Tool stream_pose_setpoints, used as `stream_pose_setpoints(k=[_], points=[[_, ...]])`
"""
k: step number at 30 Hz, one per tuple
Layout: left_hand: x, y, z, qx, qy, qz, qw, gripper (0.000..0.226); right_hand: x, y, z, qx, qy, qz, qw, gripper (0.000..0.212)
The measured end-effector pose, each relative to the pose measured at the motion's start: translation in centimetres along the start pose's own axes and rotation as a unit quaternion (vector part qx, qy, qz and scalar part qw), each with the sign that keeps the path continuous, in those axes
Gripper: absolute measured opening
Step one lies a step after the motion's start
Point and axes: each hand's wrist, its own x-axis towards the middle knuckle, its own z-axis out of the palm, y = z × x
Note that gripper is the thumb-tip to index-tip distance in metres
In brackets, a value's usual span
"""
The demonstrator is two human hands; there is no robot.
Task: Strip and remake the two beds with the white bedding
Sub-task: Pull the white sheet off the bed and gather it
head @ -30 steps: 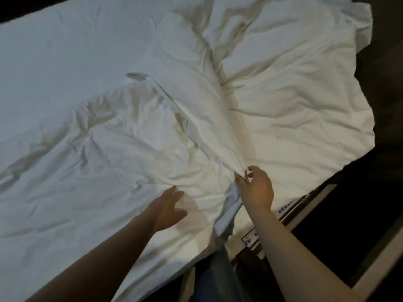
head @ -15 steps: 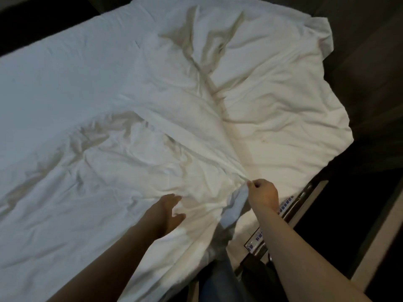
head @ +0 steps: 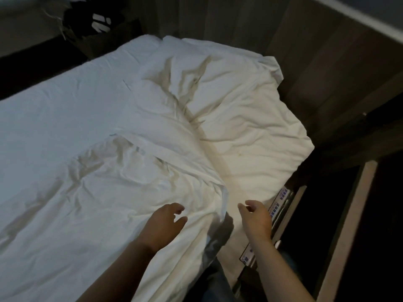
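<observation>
**Left hand** (head: 162, 225): fingers loosely spread, thumb apart, holding nothing. It hovers over the crumpled near part of the cloth. I cannot tell whether my fingertips brush it.

**Right hand** (head: 256, 219): fingers relaxed and slightly curled, also empty. It sits above the warm-lit stretch at the bed's near edge, just beside the mattress label (head: 281, 199).

**White bedding** (head: 87, 171): spread across the whole bed in front of me. It is smooth at the far left and heavily creased through the middle and right. I cannot tell whether the right-hand portion is the same piece or a layer beneath.

**Folded band** (head: 174, 158): a flat, hem-like strip on the top layer. Its long axis starts at the near edge between my hands and runs diagonally away from me to my left.

**Loose corner** (head: 223, 203): the near end of that band, drooping over the edge of the bed. It lies between my two hands, forward of both wrists, and closer to my right fingertips than to my left thumb.

**Step in hand** (my judgement): taking hold of the top layer to draw it off or square it up. The right hand has the shorter reach to the corner. The left is better placed to gather cloth along the band's left side. A pull toward me would run along the band's axis, not across it.

**Also present:** a pale wooden rail (head: 349, 236) to my right and a dark bag (head: 87, 20) beyond the bed's far left corner.
</observation>
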Motion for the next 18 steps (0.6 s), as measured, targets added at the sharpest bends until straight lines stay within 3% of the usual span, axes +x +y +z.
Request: stream_pose_setpoints(k=[8,18], points=[[-1.8,3.9,-1.1,0.004,-0.005,0.052,0.999,0.033,-2.2,-0.5,-5.1,0.055,0.049,-0.027,0.997,0.031],[0.2,8.7,-0.6,0.001,0.011,0.075,0.997,0.031,1.1,-2.6,-8.6,0.079,0.049,-0.069,0.993,0.029]])
